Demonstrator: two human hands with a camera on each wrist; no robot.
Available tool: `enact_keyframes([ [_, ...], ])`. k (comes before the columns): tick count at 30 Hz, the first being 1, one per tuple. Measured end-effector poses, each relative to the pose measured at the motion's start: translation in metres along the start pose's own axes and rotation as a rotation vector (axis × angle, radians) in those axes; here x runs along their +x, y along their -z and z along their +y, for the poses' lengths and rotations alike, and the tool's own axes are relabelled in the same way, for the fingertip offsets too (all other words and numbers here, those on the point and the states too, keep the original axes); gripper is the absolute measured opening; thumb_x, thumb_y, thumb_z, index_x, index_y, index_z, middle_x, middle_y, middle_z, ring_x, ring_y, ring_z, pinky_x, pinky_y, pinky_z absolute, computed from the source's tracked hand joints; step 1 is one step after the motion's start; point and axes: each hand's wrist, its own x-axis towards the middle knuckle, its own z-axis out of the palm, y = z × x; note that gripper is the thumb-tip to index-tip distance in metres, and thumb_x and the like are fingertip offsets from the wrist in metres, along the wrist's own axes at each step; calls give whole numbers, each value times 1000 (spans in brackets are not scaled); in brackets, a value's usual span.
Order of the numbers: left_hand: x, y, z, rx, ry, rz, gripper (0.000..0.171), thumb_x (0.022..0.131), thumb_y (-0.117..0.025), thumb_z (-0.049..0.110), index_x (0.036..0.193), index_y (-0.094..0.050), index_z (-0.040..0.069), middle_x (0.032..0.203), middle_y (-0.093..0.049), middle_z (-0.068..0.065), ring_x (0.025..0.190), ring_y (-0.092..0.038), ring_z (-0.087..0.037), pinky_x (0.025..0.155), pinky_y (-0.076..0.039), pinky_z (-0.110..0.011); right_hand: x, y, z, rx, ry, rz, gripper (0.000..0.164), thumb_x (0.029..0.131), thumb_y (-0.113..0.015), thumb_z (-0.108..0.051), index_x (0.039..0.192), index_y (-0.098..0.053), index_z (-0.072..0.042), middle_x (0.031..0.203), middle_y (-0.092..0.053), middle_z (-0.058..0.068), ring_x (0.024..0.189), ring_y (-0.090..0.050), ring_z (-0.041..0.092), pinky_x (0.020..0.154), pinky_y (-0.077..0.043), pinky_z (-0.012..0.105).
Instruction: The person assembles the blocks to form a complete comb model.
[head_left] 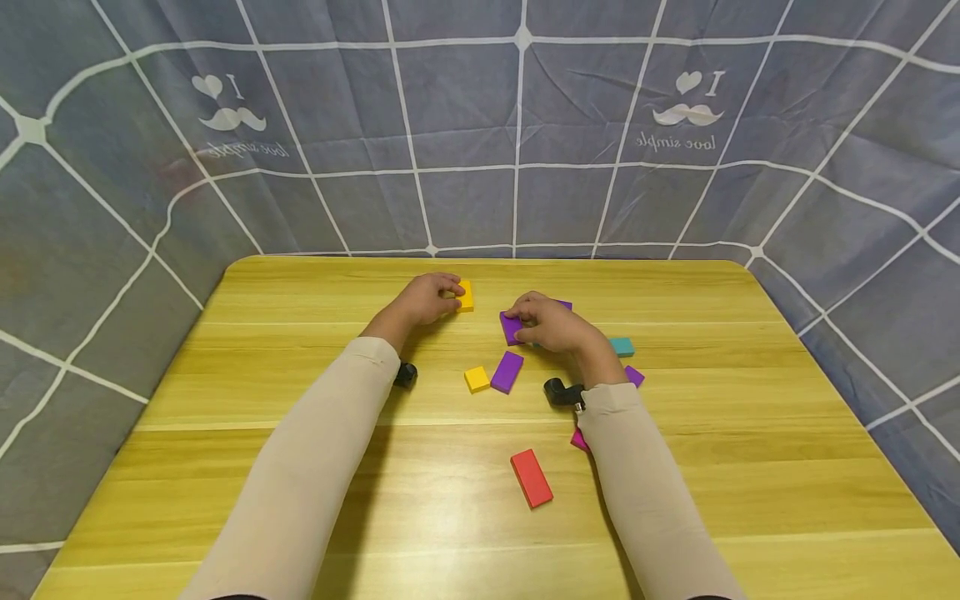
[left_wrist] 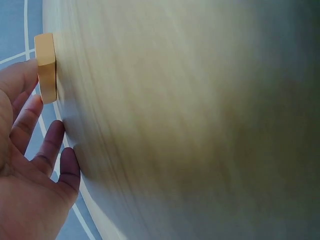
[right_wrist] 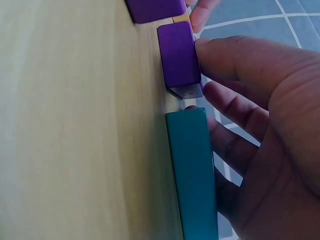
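Toward the back of the table, my left hand [head_left: 431, 298] pinches a yellow block [head_left: 466, 297] between thumb and index finger, the other fingers loosely bent. The left wrist view shows thumb and fingertip at one end of that block. To the right, my right hand [head_left: 551, 323] holds a purple block [head_left: 512, 327] with thumb and forefinger. In the right wrist view a teal block [right_wrist: 192, 170] lies under the remaining fingers, close to them. Another purple block [head_left: 507, 372] and a small yellow block [head_left: 476, 379] lie side by side in front of the hands.
A red block [head_left: 531, 478] lies nearer the front of the wooden table [head_left: 450, 517]. A magenta block [head_left: 579, 440] is partly hidden by the right sleeve. Right of that wrist are a teal block [head_left: 622, 347] and a purple piece [head_left: 634, 376]. Grey gridded cloth [head_left: 465, 108] surrounds the table.
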Motion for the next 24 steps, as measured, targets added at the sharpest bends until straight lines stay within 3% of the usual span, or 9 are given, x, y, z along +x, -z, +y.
enact_keyframes([
  [12, -1, 1, 2, -13, -14, 1, 27, 98, -64, 15, 122, -70, 4, 148, -49, -7, 141, -37, -28, 117, -27, -39, 1, -1, -4, -27, 6, 11, 39, 95, -65, -8, 132, -61, 3, 128, -52, 16, 114, -52, 29, 100, -44, 41],
  [24, -1, 2, -1, -18, -18, -8, 27, 98, -63, 16, 123, -69, 5, 149, -48, -8, 142, -36, -30, 117, -26, -41, 3, -4, -5, -37, -8, 23, 41, 96, -65, -12, 137, -60, -4, 130, -52, 12, 114, -52, 27, 98, -45, 39],
])
